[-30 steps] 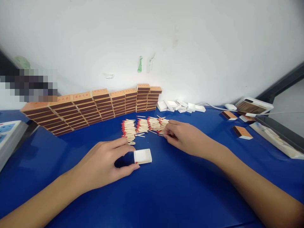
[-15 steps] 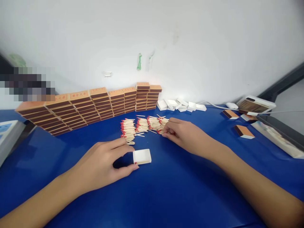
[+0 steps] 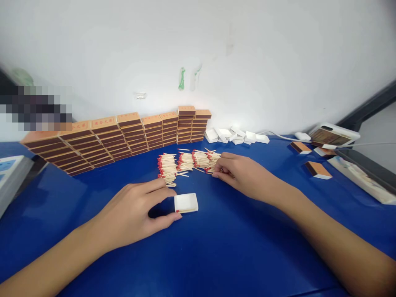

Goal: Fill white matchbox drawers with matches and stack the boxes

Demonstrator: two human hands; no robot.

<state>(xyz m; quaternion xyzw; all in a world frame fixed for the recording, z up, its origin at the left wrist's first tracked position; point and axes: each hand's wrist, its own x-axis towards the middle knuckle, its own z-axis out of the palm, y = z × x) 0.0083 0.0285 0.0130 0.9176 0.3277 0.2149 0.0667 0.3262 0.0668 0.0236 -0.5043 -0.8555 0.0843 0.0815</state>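
Note:
My left hand (image 3: 139,208) steadies a small white matchbox tray (image 3: 186,201) on the blue table, its thumb at the near left corner and its fingers at the far left corner. One red-headed match lies along the tray's near inner side. Beyond it, loose matches (image 3: 167,166) lie in several heaps in a row, most of their red heads pointing left. At the right end of that row my right hand (image 3: 233,169) is closed, thumb and fingertips pinched on a match at the edge of the heap; the fingers partly hide the grip.
Stacked orange-brown matchboxes (image 3: 102,136) form a long wall at the back left. White empty trays (image 3: 238,135) lie piled along the wall. Several loose matchboxes (image 3: 318,169), a white cable (image 3: 280,136) and a pale pouch (image 3: 361,177) are on the right.
Both hands keep nearly the same places and grips. The whole view has shifted very slightly.

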